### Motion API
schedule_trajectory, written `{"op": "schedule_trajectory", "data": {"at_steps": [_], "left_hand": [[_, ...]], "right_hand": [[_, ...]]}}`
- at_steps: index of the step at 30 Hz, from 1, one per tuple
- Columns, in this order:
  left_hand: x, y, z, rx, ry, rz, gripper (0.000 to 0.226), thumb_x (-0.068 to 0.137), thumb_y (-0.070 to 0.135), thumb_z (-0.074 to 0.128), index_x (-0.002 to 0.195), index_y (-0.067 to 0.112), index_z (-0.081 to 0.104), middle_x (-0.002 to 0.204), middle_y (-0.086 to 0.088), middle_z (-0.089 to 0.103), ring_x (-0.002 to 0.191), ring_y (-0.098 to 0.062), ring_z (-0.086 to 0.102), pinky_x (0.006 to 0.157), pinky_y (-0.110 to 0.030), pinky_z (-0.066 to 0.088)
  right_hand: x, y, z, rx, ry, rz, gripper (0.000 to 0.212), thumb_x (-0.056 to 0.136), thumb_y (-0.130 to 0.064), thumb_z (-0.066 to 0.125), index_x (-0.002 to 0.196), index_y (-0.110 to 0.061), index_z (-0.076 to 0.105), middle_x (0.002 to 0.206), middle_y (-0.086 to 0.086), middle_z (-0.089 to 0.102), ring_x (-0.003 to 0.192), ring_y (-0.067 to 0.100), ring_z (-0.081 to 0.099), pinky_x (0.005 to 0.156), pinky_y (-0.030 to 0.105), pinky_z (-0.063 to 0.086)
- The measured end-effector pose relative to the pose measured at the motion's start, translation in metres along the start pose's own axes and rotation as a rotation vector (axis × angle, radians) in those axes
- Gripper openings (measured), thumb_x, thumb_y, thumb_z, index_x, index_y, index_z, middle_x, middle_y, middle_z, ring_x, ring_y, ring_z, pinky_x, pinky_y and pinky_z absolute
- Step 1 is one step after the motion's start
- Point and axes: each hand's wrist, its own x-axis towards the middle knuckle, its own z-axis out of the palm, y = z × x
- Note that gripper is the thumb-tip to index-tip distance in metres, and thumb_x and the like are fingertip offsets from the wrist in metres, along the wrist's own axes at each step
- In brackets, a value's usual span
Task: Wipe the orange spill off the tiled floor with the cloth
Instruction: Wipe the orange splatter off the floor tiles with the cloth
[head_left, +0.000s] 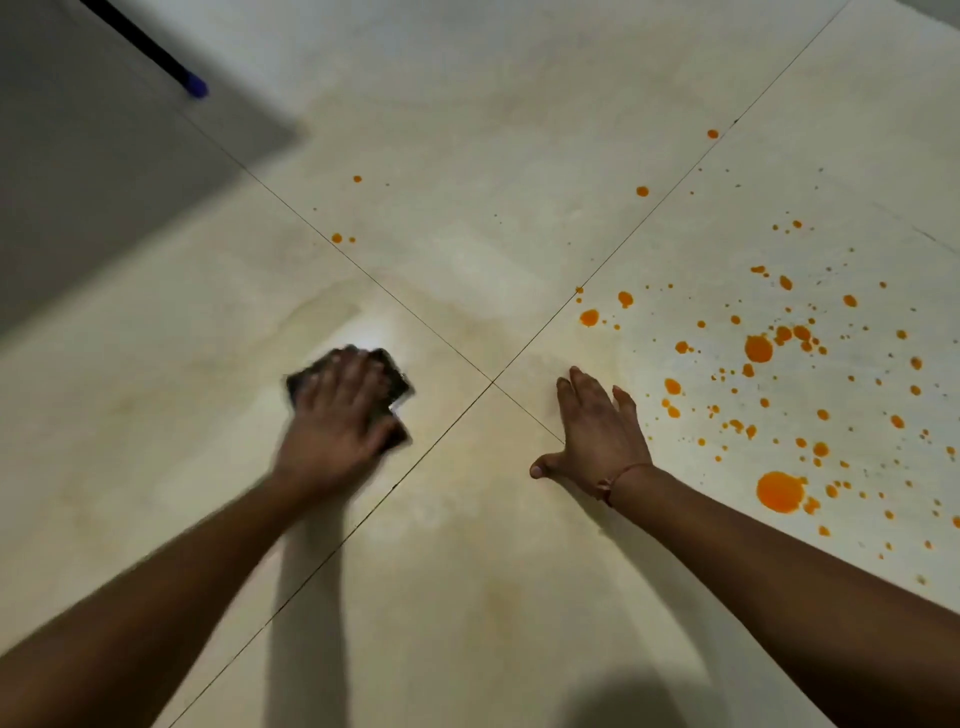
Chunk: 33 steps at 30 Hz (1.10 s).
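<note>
A dark cloth (397, 382) lies flat on the cream tiled floor (467, 571), pressed down under my left hand (337, 415), which is motion-blurred. My right hand (597, 431) rests flat on the floor with fingers spread, just right of where the tile seams cross. The orange spill (758, 348) is scattered as many drops and blobs over the right tile, with a large blob (779, 491) near my right forearm. A few stray orange drops (336, 238) sit on the far tiles. The floor around the cloth looks faintly smeared and wet.
A grey wall or panel (104, 182) fills the upper left. A black rod with a blue tip (195, 85) slants in from the top left, above the floor. My shadow falls on the near tiles.
</note>
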Motion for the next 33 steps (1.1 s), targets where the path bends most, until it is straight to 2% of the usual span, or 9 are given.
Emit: {"op": "schedule_trajectory", "data": {"at_steps": [4,8,11,15,19,21,24,29,33], "left_hand": [[0.029,-0.009,-0.005,-0.054,0.062,-0.233,0.074,0.092,0.056,0.023,0.154,0.017,0.025,0.162,-0.009,0.019,0.149,-0.032,0.011,0.118,-0.048,0.009],[0.043,0.060,0.001,-0.079,0.000,-0.074,0.074,0.091,0.053,0.027,0.154,0.016,0.023,0.163,-0.010,0.017,0.150,-0.031,0.008,0.120,-0.048,0.007],[0.043,0.070,-0.003,-0.135,-0.066,-0.001,0.076,0.091,0.056,0.026,0.156,0.019,0.014,0.165,-0.005,0.007,0.152,-0.025,-0.002,0.120,-0.043,0.001],[0.024,0.026,-0.023,-0.214,-0.044,-0.009,0.081,0.091,0.063,0.024,0.157,0.019,0.007,0.165,0.000,-0.001,0.152,-0.021,-0.003,0.120,-0.043,0.004],[-0.002,-0.063,-0.026,-0.080,-0.011,-0.214,0.083,0.091,0.068,0.016,0.157,0.018,0.010,0.165,-0.003,0.002,0.151,-0.028,0.004,0.119,-0.049,0.011],[-0.004,-0.099,-0.029,-0.055,0.000,-0.283,0.085,0.089,0.071,0.016,0.156,0.018,0.014,0.165,-0.005,0.007,0.150,-0.031,0.008,0.117,-0.053,0.013],[-0.006,-0.126,-0.024,-0.064,-0.003,-0.288,0.081,0.089,0.070,0.017,0.155,0.023,0.014,0.165,-0.004,0.009,0.150,-0.032,0.009,0.116,-0.055,0.012],[-0.009,-0.131,-0.011,-0.086,0.018,-0.318,0.075,0.092,0.067,0.022,0.154,0.025,0.015,0.164,-0.003,0.012,0.149,-0.033,0.010,0.116,-0.056,0.011],[-0.011,-0.130,-0.019,-0.083,-0.012,-0.322,0.077,0.091,0.066,0.023,0.155,0.023,0.018,0.164,-0.004,0.013,0.149,-0.035,0.011,0.115,-0.057,0.012]], "right_hand": [[0.005,0.003,0.001,0.029,-0.018,0.028,0.121,0.067,-0.070,0.070,0.154,-0.011,0.009,0.164,0.007,0.002,0.150,0.016,0.007,0.121,0.045,0.002],[-0.002,0.006,0.009,0.038,-0.012,0.053,0.117,0.071,-0.071,0.065,0.154,-0.011,0.010,0.164,0.006,0.001,0.150,0.015,0.004,0.120,0.045,0.001],[-0.002,0.007,0.008,0.028,-0.026,0.073,0.118,0.071,-0.072,0.065,0.155,-0.012,0.008,0.164,0.005,0.001,0.150,0.016,0.005,0.120,0.045,0.002],[0.003,0.002,0.000,-0.002,-0.009,0.016,0.121,0.068,-0.070,0.069,0.155,-0.011,0.008,0.164,0.007,0.002,0.150,0.019,0.003,0.121,0.045,0.003],[0.036,-0.072,-0.012,0.097,0.131,-0.328,0.101,0.077,-0.062,0.066,0.153,-0.019,0.017,0.163,0.006,0.008,0.149,0.024,0.007,0.119,0.046,0.013],[0.052,-0.125,-0.007,0.084,0.118,-0.425,0.088,0.084,-0.063,0.056,0.154,-0.026,0.016,0.164,0.003,0.005,0.150,0.025,0.000,0.119,0.050,0.008],[0.054,-0.160,0.034,0.048,0.205,-0.383,0.073,0.095,-0.058,0.039,0.155,-0.032,0.007,0.164,0.001,-0.004,0.149,0.025,-0.013,0.118,0.050,-0.007],[0.045,-0.129,0.047,-0.002,0.191,-0.436,0.066,0.094,-0.058,0.026,0.155,-0.037,0.009,0.165,-0.002,0.000,0.150,0.020,-0.010,0.118,0.045,-0.010],[0.074,-0.130,0.018,0.007,0.144,-0.313,0.068,0.090,-0.061,0.014,0.154,-0.038,0.006,0.164,-0.004,-0.003,0.149,0.020,-0.013,0.117,0.049,-0.008]]}}
